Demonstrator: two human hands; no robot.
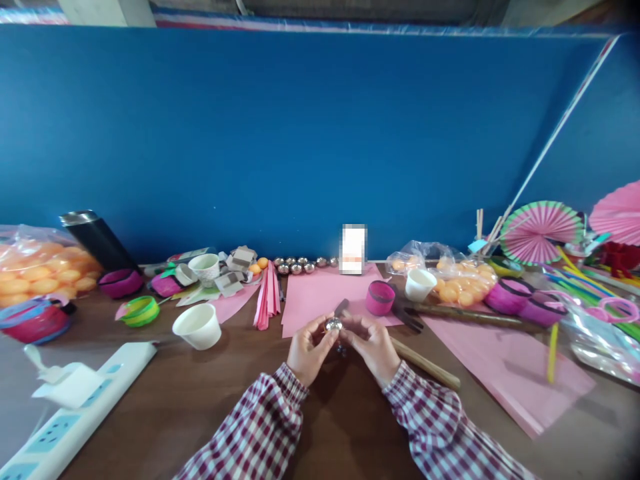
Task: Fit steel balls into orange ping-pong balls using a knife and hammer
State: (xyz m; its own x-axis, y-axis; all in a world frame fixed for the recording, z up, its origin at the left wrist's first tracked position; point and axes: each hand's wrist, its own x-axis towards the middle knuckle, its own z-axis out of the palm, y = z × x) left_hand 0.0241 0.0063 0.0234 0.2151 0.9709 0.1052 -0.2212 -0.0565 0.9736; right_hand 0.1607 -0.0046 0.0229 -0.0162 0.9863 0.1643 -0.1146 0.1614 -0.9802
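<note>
A small shiny silver ball (333,325) sits between my two hands above the brown table. My left hand (311,348) pinches it from the left, thumb and fingers closed on its side. From the right, my right hand (374,345) grips the same ball with thumb and fingertips. Something small and dark shows just under the ball, too small to name. A wooden handle (427,363) lies beneath and beside my right hand, and a dark piece (341,307) pokes out behind my fingers. Pink paper sheets (315,293) lie just beyond.
Several silver balls (296,268) line the back by the blue wall (300,133). White paper cups (197,327), a magenta ring (380,298), bags of orange balls (465,283) and a black flask (100,243) stand around. A power strip (115,373) lies at left, paper fans (543,233) at right.
</note>
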